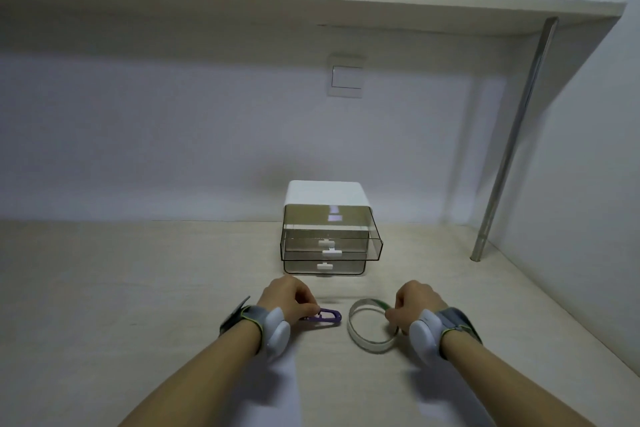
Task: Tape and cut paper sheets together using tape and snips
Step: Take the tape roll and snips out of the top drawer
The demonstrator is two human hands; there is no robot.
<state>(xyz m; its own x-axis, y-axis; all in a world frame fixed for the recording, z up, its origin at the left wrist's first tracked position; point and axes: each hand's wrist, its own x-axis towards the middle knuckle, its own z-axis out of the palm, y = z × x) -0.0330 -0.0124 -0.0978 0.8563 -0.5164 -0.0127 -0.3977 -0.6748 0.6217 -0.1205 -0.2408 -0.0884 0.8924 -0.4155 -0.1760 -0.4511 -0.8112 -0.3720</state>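
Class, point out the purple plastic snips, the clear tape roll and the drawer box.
purple plastic snips (pixel 327 316), head view, looped handle.
clear tape roll (pixel 360 340), head view, near-left rim.
white-topped clear drawer box (pixel 327 192), head view, white top.

Single head view: looks forward and down over pale wooden desk (pixel 138 288), close above forearms, facing wall.

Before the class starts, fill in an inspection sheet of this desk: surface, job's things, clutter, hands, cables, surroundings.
Surface: pale wooden desk.
Job's things: purple snips and tape roll lying on the desk; paper sheets not seen.
Clutter: clear drawer unit, top drawer pulled out.
Hands: left hand pinches the snips; right hand holds the tape roll.
Cables: nothing seen.
Surroundings: shelf above, wall switch, metal pole.
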